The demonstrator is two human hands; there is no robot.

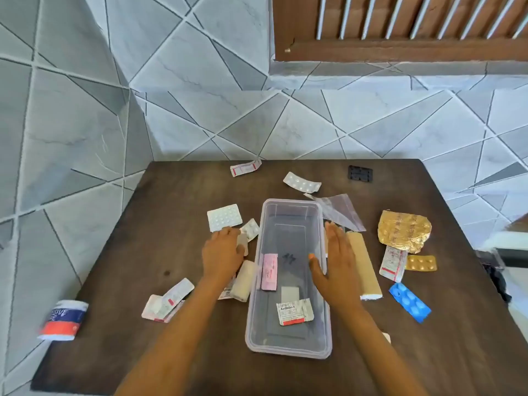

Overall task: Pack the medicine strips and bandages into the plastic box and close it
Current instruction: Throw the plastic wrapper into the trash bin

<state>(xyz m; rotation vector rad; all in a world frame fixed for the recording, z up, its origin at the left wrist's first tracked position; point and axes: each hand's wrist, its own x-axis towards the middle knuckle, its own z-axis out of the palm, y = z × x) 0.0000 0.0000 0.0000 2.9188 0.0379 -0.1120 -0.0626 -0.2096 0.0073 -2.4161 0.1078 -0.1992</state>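
A clear plastic box point(253, 295) stands open in the middle of the dark table. Inside lie a pink strip point(269, 271), a white strip with red print point(294, 311) and a small white square point(290, 294). My right hand point(337, 261) rests flat along the box's right rim, thumb inside, holding nothing. My left hand point(223, 254) lies palm down left of the box, fingertips at a white blister sheet point(224, 217), thumb beside a small beige piece point(243, 241). A beige bandage roll point(243, 281) lies against the box's left wall. A long beige bandage point(364, 267) lies right of my right hand.
Right of the box lie a gold foil strip point(404, 230), a white-red strip point(393, 262), a gold blister point(421, 263), a blue blister point(410, 302) and a clear pouch point(340, 211). Strips point(167, 300) and a tape roll point(63, 320) lie at the left; tiled walls stand behind.
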